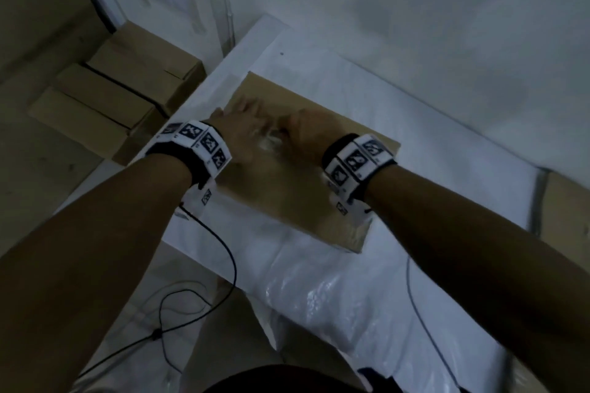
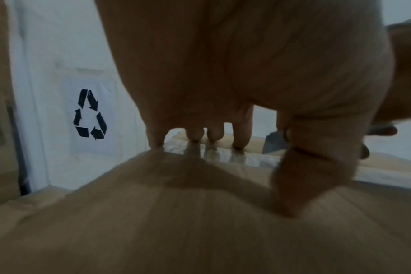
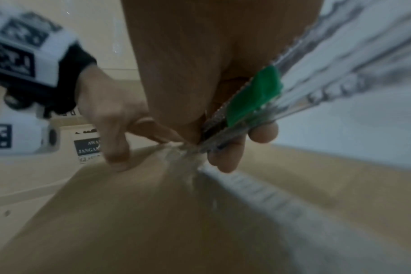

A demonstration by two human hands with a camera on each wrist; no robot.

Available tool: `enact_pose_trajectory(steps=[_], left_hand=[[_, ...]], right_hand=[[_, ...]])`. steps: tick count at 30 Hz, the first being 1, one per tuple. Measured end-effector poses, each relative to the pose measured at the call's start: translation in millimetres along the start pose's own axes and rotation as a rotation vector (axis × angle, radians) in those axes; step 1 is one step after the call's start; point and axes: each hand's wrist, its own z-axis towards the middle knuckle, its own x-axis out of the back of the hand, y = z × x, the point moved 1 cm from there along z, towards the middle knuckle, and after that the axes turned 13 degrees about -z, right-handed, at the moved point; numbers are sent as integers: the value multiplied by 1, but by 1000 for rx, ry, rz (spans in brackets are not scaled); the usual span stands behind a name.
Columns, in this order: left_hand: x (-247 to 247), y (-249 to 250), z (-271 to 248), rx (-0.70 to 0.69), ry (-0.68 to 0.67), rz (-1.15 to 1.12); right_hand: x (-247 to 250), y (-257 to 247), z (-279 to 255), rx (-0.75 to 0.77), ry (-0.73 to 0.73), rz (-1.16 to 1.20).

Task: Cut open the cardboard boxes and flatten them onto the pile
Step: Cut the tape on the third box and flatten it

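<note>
Left hand (image 1: 238, 124) lay flat, steadying box (image 1: 297, 201) w/ fingers clear; right hand (image 1: 303, 134) gripped knife (image 3: 251, 103), best kept shallow along tape (image 3: 190, 166).

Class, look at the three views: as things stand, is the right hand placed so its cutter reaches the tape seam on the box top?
Probably yes. The right hand grips the cutter with its tip at the tape seam on the box. The left hand presses beside the seam, not across it.
</note>
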Motion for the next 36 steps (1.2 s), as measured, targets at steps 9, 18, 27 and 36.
enact_pose_trajectory(steps=[9, 18, 27, 36], left_hand=[[-10, -4, -20, 57, 13, -97], [-9, 3, -19, 96, 4, -55], [-26, 30, -33, -108, 155, -77], [-33, 42, -17, -59, 129, -50]], right_hand=[[-28, 11, -5, 37, -142, -191], [-37, 59, -72, 32, -187, -305], [-13, 44, -55, 32, -228, -380], [-14, 43, -43, -74, -129, -68]])
